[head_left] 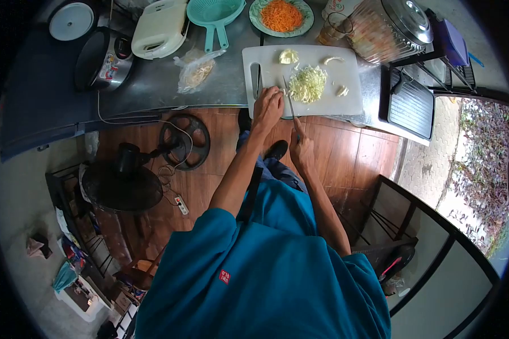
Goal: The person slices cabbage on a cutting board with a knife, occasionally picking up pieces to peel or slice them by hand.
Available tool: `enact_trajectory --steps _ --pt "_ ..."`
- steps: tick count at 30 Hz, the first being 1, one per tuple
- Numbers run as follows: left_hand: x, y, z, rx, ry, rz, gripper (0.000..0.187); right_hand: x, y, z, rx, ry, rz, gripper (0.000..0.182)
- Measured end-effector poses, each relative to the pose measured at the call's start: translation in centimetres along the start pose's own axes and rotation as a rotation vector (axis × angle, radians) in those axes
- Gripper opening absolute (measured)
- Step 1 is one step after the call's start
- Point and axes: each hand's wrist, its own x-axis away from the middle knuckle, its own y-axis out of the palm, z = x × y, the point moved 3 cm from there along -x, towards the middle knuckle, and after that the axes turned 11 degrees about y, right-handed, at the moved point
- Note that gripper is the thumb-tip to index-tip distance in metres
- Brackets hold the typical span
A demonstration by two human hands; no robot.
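Note:
My right hand point(302, 148) grips a knife point(289, 98), its blade pointing away from me over the front of the white cutting board point(346, 104). My left hand point(269, 106) is at the board's front left, fingers curled and pressed together beside the blade. A small pale piece of cabbage point(284, 92) shows at its fingertips, mostly hidden. Just right of the blade lies a heap of shredded cabbage point(307, 84). Behind it sits a cabbage chunk point(288, 56), and thin cabbage pieces point(342, 90) lie at the right side of the board.
Behind the board stand a plate of shredded carrot point(281, 15), a glass point(335, 28) and a large lidded jar point(382, 34). To the left are a plastic bag point(197, 70), a green colander point(215, 12) and a white appliance point(160, 28). A black grill pan point(411, 104) lies right.

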Motion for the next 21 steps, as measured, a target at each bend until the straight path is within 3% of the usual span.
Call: enact_trajectory --steps 5,10,17,21 --pt "0.8 -0.3 -0.7 0.055 -0.061 0.010 0.010 1.6 -0.4 -1.2 0.034 0.032 -0.076 0.041" --pt "0.9 -0.1 -0.5 0.079 -0.023 0.003 0.012 1.5 1.8 2.0 0.111 -0.027 -0.006 0.043" --pt "0.5 -0.3 -0.5 0.091 0.013 0.016 0.008 -0.3 0.7 -0.5 0.001 0.036 -0.007 0.044" --pt "1.3 0.8 -1.2 0.122 -0.087 -0.002 0.010 0.9 -0.3 -0.8 -0.001 0.051 -0.072 0.042"
